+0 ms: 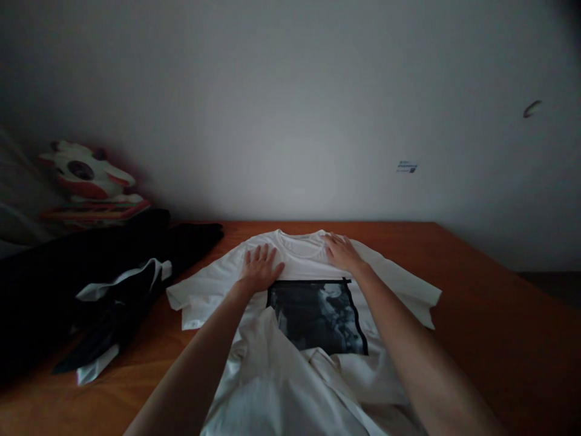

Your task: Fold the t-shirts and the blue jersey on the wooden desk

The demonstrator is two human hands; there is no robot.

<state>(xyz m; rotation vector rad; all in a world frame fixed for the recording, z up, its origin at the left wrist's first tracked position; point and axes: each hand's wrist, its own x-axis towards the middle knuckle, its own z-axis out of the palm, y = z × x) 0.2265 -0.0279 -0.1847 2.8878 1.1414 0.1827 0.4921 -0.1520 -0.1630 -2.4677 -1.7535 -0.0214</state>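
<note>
A white T-shirt (299, 266) lies face up, its neckline toward the wall and its sleeves spread to both sides. A dark printed picture with a black border (313, 315) covers its chest. The lower part near me is bunched in folds. My left hand (261, 268) rests flat on the shirt left of the collar, fingers spread. On the other side, my right hand (341, 251) lies on the shoulder just right of the neckline, its fingers stretched out. Neither hand grips the cloth.
The shirt is on a brown wooden surface (481, 315) against a pale wall (290, 121). Dark clothes (36, 284) are heaped at the left, among them a black and white garment (120, 309). Behind them sits a cow-shaped toy (91, 172) with a keyboard. A small label (407, 166) is on the wall.
</note>
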